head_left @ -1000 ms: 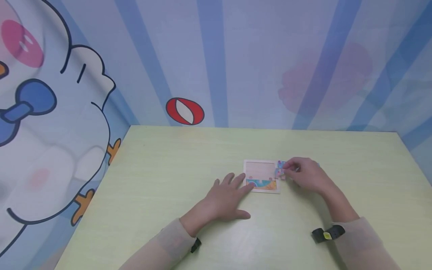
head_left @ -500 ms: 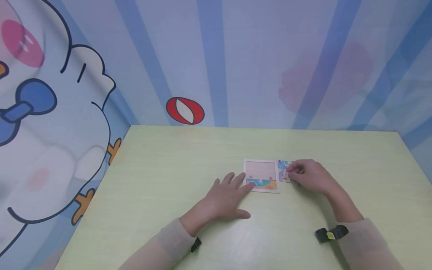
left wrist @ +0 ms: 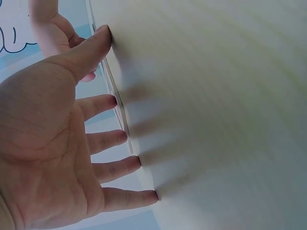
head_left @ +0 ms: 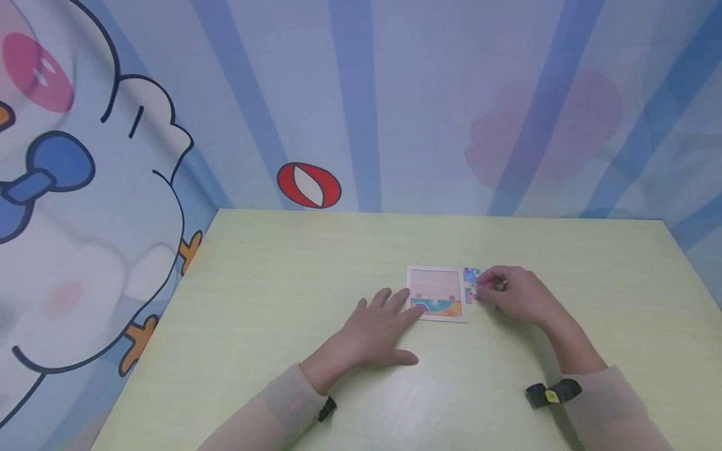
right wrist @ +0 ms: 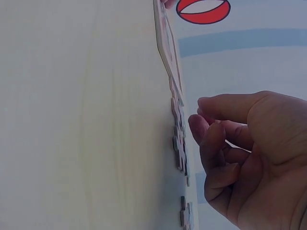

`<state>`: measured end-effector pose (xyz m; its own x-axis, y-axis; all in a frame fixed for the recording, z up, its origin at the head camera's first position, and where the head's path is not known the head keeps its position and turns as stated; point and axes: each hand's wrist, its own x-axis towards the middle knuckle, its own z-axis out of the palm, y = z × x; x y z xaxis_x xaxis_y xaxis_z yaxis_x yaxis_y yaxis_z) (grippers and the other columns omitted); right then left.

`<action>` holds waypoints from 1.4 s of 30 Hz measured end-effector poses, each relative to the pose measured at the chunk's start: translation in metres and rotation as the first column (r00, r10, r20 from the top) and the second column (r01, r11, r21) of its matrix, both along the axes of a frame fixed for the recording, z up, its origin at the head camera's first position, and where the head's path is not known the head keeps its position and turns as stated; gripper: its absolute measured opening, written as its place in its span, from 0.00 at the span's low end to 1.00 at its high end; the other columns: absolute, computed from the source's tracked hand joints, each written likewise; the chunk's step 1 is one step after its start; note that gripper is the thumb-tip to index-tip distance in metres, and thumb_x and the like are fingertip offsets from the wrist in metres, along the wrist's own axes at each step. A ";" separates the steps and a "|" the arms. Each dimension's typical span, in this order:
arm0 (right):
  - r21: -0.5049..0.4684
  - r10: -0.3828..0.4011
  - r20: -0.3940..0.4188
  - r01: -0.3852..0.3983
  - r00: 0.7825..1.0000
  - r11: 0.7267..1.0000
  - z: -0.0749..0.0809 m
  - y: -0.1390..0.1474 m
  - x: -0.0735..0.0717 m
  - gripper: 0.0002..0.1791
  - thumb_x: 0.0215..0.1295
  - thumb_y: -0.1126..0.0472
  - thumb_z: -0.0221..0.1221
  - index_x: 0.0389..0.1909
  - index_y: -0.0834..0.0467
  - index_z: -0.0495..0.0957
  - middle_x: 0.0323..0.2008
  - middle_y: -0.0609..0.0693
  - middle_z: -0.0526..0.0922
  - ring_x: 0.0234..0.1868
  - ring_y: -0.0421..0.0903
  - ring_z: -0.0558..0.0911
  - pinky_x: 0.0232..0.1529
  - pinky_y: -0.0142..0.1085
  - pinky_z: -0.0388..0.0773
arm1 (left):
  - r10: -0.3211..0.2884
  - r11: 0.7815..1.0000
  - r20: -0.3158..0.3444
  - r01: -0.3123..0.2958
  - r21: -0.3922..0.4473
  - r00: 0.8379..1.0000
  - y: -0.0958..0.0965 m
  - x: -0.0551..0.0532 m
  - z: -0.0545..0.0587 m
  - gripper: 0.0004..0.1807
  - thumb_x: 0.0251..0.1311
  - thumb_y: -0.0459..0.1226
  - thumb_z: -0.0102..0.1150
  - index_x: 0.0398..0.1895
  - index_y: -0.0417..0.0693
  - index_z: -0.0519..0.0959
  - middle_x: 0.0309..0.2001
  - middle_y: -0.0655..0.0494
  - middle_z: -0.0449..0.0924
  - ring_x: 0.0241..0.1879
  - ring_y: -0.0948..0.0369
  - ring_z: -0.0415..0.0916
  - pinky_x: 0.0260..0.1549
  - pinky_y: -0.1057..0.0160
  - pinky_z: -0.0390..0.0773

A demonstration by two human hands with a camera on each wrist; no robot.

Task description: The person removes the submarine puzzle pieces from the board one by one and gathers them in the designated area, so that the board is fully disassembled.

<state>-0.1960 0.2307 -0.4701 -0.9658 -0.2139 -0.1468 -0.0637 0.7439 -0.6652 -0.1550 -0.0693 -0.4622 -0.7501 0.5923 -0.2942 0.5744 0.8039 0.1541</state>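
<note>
A small square puzzle frame (head_left: 437,268) lies on the table, its bare pink inside showing above a strip of blue and orange puzzle pieces (head_left: 442,307). My left hand (head_left: 375,335) is spread flat, with one fingertip over the frame's lower left part and another at its left edge. Colourful loose puzzle pieces (head_left: 471,275) lie right beside the frame's right side. Over them is my right hand (head_left: 516,294), fingers bent loosely and fingertips close above the pieces. In the right wrist view, a gap shows between thumb and forefinger, with no piece between them. The right hand partly hides the pieces.
The pale table (head_left: 293,269) reaches back to a wall (head_left: 429,125) with blue stripes and cartoon prints. In the right wrist view, more loose pieces (right wrist: 186,213) lie in a line along the table. Both wrists wear dark straps (head_left: 553,393).
A piece that overlapped the frame's right edge now lies to its right. My right hand has moved right, then slightly back left. The left hand has stayed in place.
</note>
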 end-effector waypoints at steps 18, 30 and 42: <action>-0.028 0.159 0.011 -0.158 0.987 0.987 -0.005 -0.033 0.005 0.16 0.63 0.57 0.71 0.49 0.58 0.86 0.36 0.46 0.83 0.38 0.45 0.79 0.43 0.42 0.76 | -0.006 1.000 -0.013 0.006 -0.005 1.000 0.012 0.001 -0.001 0.48 0.63 0.67 0.62 0.83 0.67 0.57 0.83 0.54 0.48 0.78 0.39 0.50 0.61 0.25 0.65; -0.001 0.173 -0.008 -0.173 0.985 0.985 -0.001 -0.039 0.005 0.16 0.59 0.60 0.73 0.46 0.61 0.85 0.32 0.47 0.78 0.35 0.46 0.74 0.39 0.41 0.72 | -0.013 1.000 -0.016 0.013 -0.028 1.000 0.013 0.001 0.000 0.47 0.63 0.67 0.61 0.83 0.67 0.58 0.83 0.57 0.49 0.78 0.39 0.50 0.61 0.25 0.65; 0.006 0.159 -0.005 -0.159 0.987 0.987 -0.002 -0.036 0.004 0.10 0.65 0.59 0.69 0.44 0.57 0.85 0.36 0.46 0.83 0.39 0.46 0.79 0.45 0.45 0.77 | -0.009 1.000 0.000 0.009 -0.020 1.000 0.014 0.000 -0.003 0.47 0.64 0.66 0.61 0.83 0.68 0.57 0.84 0.57 0.48 0.79 0.39 0.47 0.62 0.24 0.62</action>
<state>-0.1916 0.1946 -0.4716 -0.9203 -0.3642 -0.1431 -0.1854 0.7278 -0.6602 -0.1545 -0.0556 -0.4648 -0.7446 0.5932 -0.3061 0.5817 0.8016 0.1384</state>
